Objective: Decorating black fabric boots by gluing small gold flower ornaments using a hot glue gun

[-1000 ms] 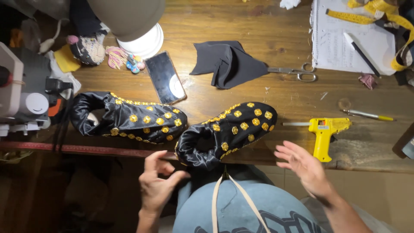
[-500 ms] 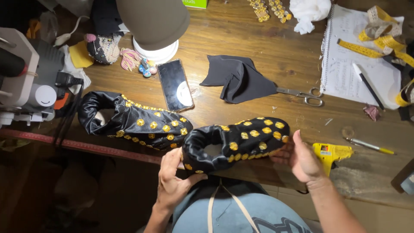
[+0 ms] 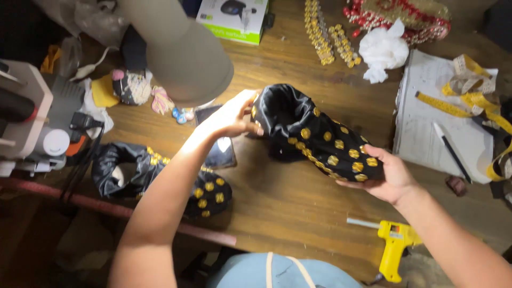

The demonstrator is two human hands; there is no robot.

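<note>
Warm brown wood makes up the cluttered tabletop point(image 3: 298, 202), lit from above beside a grey lamp shade point(image 3: 184, 53). Both hands hold a black satin slipper point(image 3: 314, 136) studded with round gold pieces, raised just over the wood. Its long axis runs from upper left to lower right: the left hand point(image 3: 232, 117) pinches the soft, gathered opening, the right hand point(image 3: 386, 176) cups the toe from beneath. Its twin slipper point(image 3: 160, 178) lies flat near the left forearm. A yellow glue gun point(image 3: 397, 248) rests near the right wrist, apart from both hands.
</note>
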